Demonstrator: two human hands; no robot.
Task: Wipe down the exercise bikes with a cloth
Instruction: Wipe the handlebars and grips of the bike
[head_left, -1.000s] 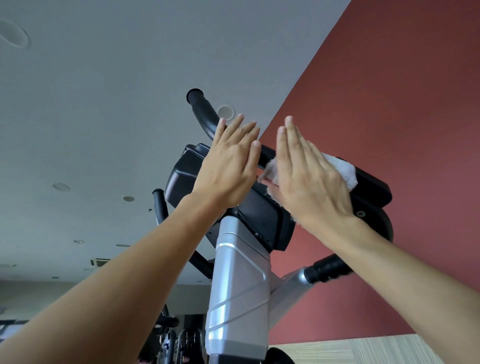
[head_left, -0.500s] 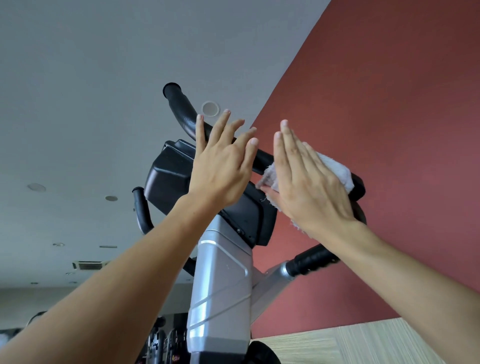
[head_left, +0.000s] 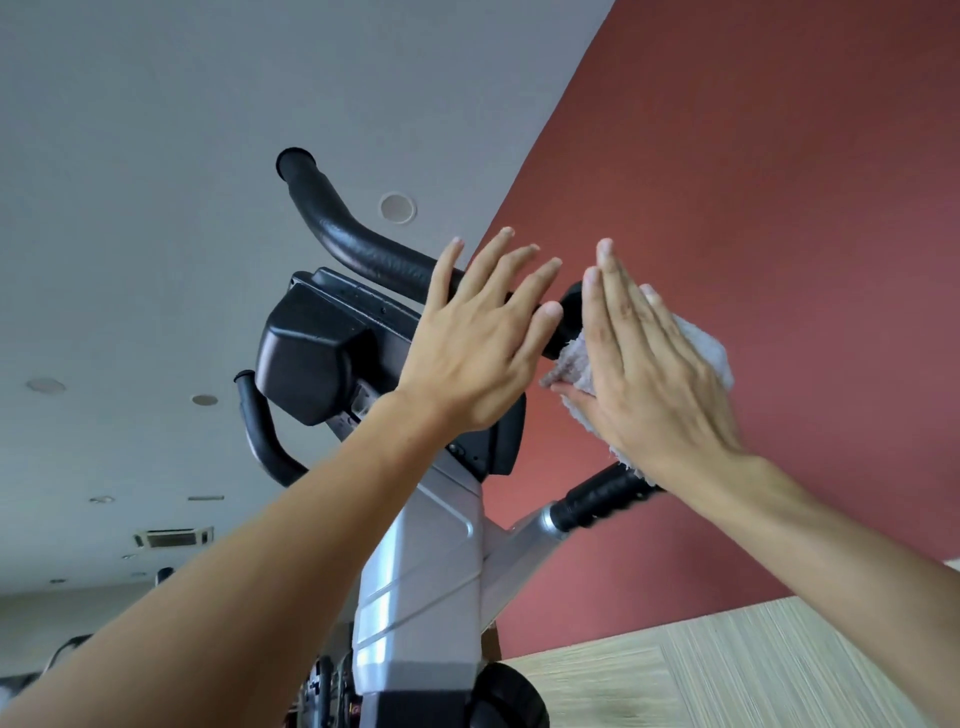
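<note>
An exercise bike rises in front of me, seen from below: a silver post (head_left: 421, 571), a black console (head_left: 311, 358) and black handlebars (head_left: 343, 228). My left hand (head_left: 483, 343) lies flat with straight, spread fingers against the back of the console. My right hand (head_left: 649, 374), fingers straight and together, presses a pale grey cloth (head_left: 701, 348) against the right side of the console, near a handlebar end. The cloth pokes out above and below the palm.
A red wall (head_left: 753, 182) stands close on the right, with a wood-grain panel (head_left: 727, 675) below it. A grey ceiling with round lights and an air-conditioning vent (head_left: 174, 538) fills the left. A lower black handgrip (head_left: 597, 499) sticks out under my right wrist.
The view has swung, so the bike sits further left in the frame. My right hand with the cloth has slid toward the console's right edge. The left hand's fingers have spread.
</note>
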